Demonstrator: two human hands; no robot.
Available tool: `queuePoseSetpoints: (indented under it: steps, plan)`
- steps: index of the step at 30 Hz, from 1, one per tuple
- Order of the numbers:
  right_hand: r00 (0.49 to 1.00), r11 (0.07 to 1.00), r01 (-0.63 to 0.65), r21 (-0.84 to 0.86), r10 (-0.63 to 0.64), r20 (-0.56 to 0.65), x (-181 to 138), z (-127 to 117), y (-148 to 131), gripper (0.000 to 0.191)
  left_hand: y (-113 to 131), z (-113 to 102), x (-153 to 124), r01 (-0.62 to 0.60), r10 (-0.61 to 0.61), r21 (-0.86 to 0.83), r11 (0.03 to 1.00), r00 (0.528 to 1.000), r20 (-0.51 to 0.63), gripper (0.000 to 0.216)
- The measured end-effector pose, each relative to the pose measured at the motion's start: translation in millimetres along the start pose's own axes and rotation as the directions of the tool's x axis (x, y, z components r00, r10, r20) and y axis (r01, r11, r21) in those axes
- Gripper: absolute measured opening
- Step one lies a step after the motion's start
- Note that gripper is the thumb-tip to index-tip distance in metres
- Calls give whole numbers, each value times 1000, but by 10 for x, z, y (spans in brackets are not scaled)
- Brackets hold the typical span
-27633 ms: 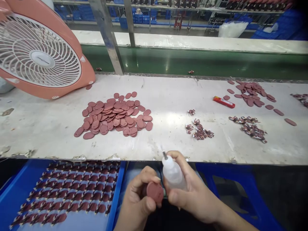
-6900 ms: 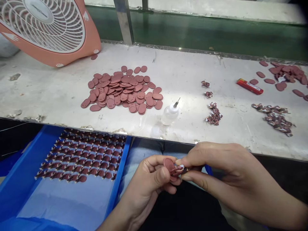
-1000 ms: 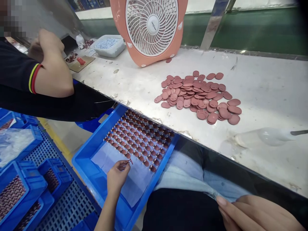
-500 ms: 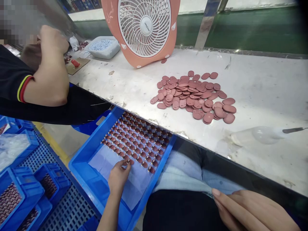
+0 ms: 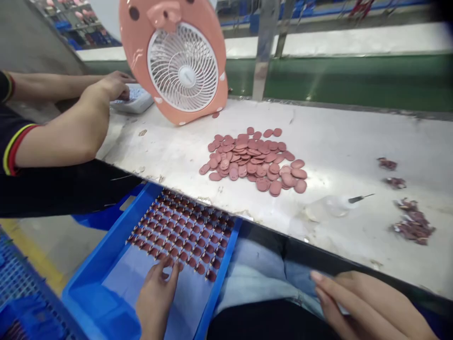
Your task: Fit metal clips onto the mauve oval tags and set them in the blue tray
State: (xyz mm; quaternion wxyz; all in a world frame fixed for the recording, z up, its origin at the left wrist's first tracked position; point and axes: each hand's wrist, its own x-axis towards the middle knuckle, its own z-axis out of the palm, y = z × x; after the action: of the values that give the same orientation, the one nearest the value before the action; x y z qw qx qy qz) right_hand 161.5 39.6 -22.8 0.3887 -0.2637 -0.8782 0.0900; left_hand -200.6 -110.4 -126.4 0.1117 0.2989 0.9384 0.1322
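My left hand (image 5: 155, 295) is over the blue tray (image 5: 85, 278), thumb and forefinger apart at the front row of small dark-red oval pieces (image 5: 184, 234). These pieces, each with a small light and dark part at one end, lie in rows on a pale sheet (image 5: 122, 274). The fingertips are beside one piece of that row. My right hand (image 5: 371, 304) is above my lap at the lower right, fingers pressed together; anything between them is hidden. On the bench, a pile of reddish oval discs (image 5: 247, 158) is in front of me.
A clear bottle with a needle tip (image 5: 334, 206) lies near the bench edge. Small dark-red bits (image 5: 414, 224) sit at the right. An orange fan (image 5: 212, 61) stands behind the discs. A co-worker's arm (image 5: 71, 141) reaches to a pale tub (image 5: 143, 101) at the left.
My view has swung up and to the right. My left thumb and forefinger have parted from their pinch at the front row. The co-worker's hand has moved to the tub.
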Motion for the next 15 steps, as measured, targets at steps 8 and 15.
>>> queuePoseSetpoints:
  steps: [8, 15]
  plan:
    - [842, 844, -518, -139, 474, -259, 226, 56, 476, 59, 1838, -233, 62, -891, 777, 29, 453, 379, -503, 39]
    - [826, 828, -561, 12, 560, -64, 444, 174, 572, 32, 2325, -298, 75, -963, 943, -26, 269, 269, -195, 59]
